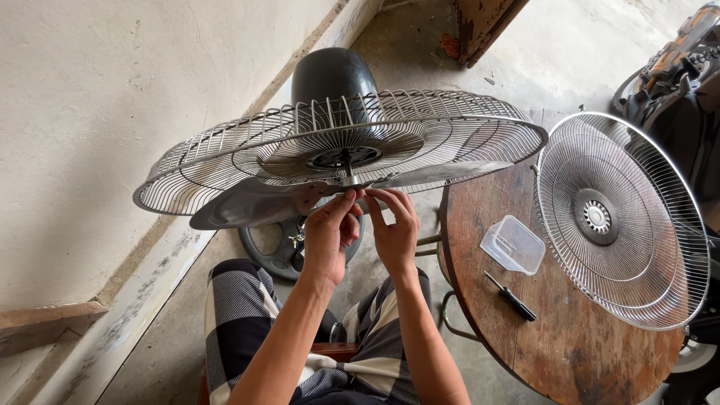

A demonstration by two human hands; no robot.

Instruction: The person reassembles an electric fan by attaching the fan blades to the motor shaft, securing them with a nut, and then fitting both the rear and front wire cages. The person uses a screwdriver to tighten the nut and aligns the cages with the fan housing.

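A large fan tilts toward me, its rear wire guard point(225, 157) wide across the view and its black motor housing point(334, 75) behind. Metal blades point(255, 202) sit on the central shaft point(349, 177). My left hand point(330, 232) and my right hand point(391, 225) meet at the blade hub just below the shaft, fingertips pinching there. Whatever small part lies between the fingers is hidden.
A round wooden table point(570, 345) stands at right, carrying the detached front wire guard point(619, 217), a clear plastic box point(514, 244) and a black-handled screwdriver point(511, 297). The fan's round base point(274, 251) rests on the concrete floor. A pale wall runs along the left.
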